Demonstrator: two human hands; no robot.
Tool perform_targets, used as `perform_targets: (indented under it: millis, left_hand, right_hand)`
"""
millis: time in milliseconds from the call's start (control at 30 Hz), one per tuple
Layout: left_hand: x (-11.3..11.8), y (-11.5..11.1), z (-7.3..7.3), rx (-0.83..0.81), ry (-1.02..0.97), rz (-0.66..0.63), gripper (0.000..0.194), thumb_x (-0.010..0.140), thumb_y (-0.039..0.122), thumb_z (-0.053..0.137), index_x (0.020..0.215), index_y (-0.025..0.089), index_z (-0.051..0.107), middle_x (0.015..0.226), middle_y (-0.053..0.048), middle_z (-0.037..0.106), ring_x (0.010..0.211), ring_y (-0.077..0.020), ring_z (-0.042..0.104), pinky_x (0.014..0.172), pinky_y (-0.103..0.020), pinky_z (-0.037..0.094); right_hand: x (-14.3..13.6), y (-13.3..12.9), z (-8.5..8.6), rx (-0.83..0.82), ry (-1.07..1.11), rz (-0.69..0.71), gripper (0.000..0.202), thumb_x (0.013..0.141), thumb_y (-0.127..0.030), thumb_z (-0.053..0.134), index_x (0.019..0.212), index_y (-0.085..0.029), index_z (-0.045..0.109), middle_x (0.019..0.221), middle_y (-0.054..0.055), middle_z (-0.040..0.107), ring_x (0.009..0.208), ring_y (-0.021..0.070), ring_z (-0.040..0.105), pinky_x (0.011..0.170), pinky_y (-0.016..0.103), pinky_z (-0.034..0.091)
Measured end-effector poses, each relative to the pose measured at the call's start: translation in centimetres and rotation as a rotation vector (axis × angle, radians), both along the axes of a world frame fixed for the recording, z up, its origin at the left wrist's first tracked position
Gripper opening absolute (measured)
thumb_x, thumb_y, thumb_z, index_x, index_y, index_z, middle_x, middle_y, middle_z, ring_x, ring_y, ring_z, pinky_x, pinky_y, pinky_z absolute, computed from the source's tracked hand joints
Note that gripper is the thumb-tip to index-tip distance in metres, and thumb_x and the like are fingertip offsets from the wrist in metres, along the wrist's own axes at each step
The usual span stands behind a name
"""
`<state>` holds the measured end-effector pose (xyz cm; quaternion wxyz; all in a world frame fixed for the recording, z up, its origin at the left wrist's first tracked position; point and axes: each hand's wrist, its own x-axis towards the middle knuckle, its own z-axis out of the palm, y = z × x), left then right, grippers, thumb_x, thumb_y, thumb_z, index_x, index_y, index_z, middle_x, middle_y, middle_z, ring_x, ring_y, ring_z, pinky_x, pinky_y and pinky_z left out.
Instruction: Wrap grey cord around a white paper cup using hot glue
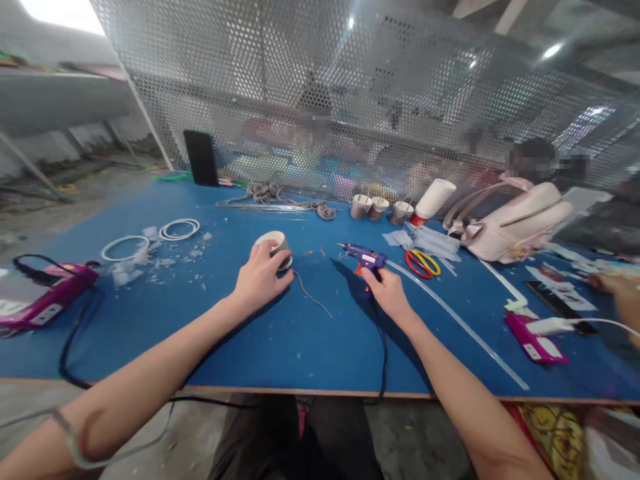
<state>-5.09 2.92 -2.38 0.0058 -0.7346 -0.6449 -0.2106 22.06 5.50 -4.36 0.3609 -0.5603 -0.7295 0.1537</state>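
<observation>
My left hand [263, 273] is closed around a small paper cup [274, 241] that rests on the blue table. Grey cord seems to wrap the cup's side, mostly behind my fingers. A loose tail of grey cord [313, 298] trails from it toward the front right. In my right hand [385, 293] is a blue glue gun [363, 255], its nozzle pointing left toward the cup. A long clear glue stick [460, 323] runs out of the gun's back and across the table to the right.
Cord bundles [270, 193], several wrapped cups [380, 208] and a cup stack [435, 200] line the back. Scissors [423, 264] lie right of the gun. White rings [125, 248] lie left. Purple power strips [535, 339] sit at both sides. Another person's hand [607, 283] shows far right.
</observation>
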Motion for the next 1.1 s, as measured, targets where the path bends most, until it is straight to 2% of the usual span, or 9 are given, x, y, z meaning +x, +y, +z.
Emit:
perform_targets:
  millis: [100,267,500,567,633,700,867,1000,1100]
  left_hand:
    - [0.2,-0.7,0.7,-0.007,0.056,0.022,0.034,0.085,0.037,0.050,0.116,0.027,0.061,0.135,-0.011,0.047,0.121,-0.0325,0.046,0.075,-0.043,0.056]
    - [0.3,-1.2,1.2,0.016,0.127,-0.015,0.046,0.086,0.040,0.048,0.130,0.028,0.051,0.140,-0.011,0.047,0.122,-0.0334,0.045,0.078,-0.046,0.056]
    - [0.0,-1.4,0.8,0.222,0.059,-0.086,0.039,0.084,0.035,0.054,0.119,0.020,0.059,0.131,-0.017,0.053,0.119,-0.0344,0.048,0.091,-0.049,0.050]
    - [0.3,-2.0,0.9,0.277,-0.084,-0.136,0.028,0.084,0.033,0.053,0.105,0.019,0.065,0.117,-0.016,0.060,0.111,-0.0313,0.053,0.093,-0.047,0.048]
    - [1.2,-2.7,1.2,0.196,-0.316,-0.250,0.022,0.084,0.031,0.052,0.094,0.018,0.067,0.099,-0.012,0.064,0.098,-0.0261,0.059,0.088,-0.042,0.050]
    - [2.6,-3.5,1.4,-0.105,-0.579,-0.352,0.022,0.084,0.033,0.053,0.095,0.018,0.065,0.093,-0.009,0.066,0.085,-0.0211,0.062,0.080,-0.037,0.051]
    - [6.7,-3.9,1.5,-0.645,-1.346,-0.382,0.040,0.075,0.032,0.069,0.110,0.016,0.057,0.099,-0.008,0.068,0.091,-0.0185,0.062,0.082,-0.032,0.049]
    - [8.3,-3.4,0.9,-0.683,-1.615,-0.378,0.051,0.057,0.028,0.085,0.099,0.017,0.060,0.092,-0.005,0.069,0.087,-0.0172,0.062,0.081,-0.029,0.046]
    - [8.4,-3.3,0.3,-0.635,-1.657,-0.360,0.050,0.056,0.029,0.086,0.098,0.018,0.061,0.092,-0.004,0.069,0.089,-0.0167,0.061,0.081,-0.028,0.046]
  right_hand:
    - [-0.5,-0.6,0.1,0.021,0.079,0.070,0.043,0.085,-0.052,0.044,0.064,-0.018,0.060,0.053,0.001,0.057,0.050,0.0153,0.052,0.050,0.026,0.042]
    - [-1.0,-1.5,0.6,0.046,0.166,0.179,0.034,0.083,-0.046,0.049,0.077,-0.018,0.066,0.069,0.004,0.067,0.063,0.0183,0.060,0.061,0.028,0.048]
    - [-1.5,-2.2,0.9,0.053,0.266,0.211,0.030,0.084,-0.043,0.051,0.074,-0.018,0.064,0.065,0.002,0.064,0.059,0.0169,0.056,0.061,0.028,0.048]
    - [-1.8,-2.6,1.0,0.056,0.300,0.203,0.031,0.085,-0.043,0.050,0.073,-0.018,0.064,0.062,0.001,0.062,0.057,0.0158,0.054,0.059,0.028,0.047]
    - [-2.3,-3.1,1.2,0.058,0.336,0.200,0.031,0.086,-0.043,0.049,0.074,-0.018,0.064,0.063,0.001,0.062,0.057,0.0153,0.053,0.058,0.027,0.047]
    - [-2.9,-3.7,1.3,0.058,0.367,0.207,0.032,0.087,-0.043,0.049,0.075,-0.018,0.065,0.063,0.001,0.063,0.057,0.0155,0.054,0.057,0.027,0.047]
    - [-4.0,-4.9,1.1,0.060,0.415,0.239,0.029,0.089,-0.041,0.050,0.093,-0.021,0.070,0.081,0.004,0.069,0.074,0.0194,0.062,0.070,0.030,0.050]
    - [-4.3,-5.1,1.1,0.129,0.394,0.267,0.025,0.088,-0.039,0.054,0.096,-0.022,0.069,0.098,0.006,0.064,0.094,0.0216,0.059,0.086,0.034,0.047]
    - [-4.2,-5.1,1.3,0.146,0.408,0.307,0.025,0.089,-0.040,0.053,0.095,-0.021,0.068,0.098,0.006,0.061,0.096,0.0211,0.057,0.087,0.035,0.047]
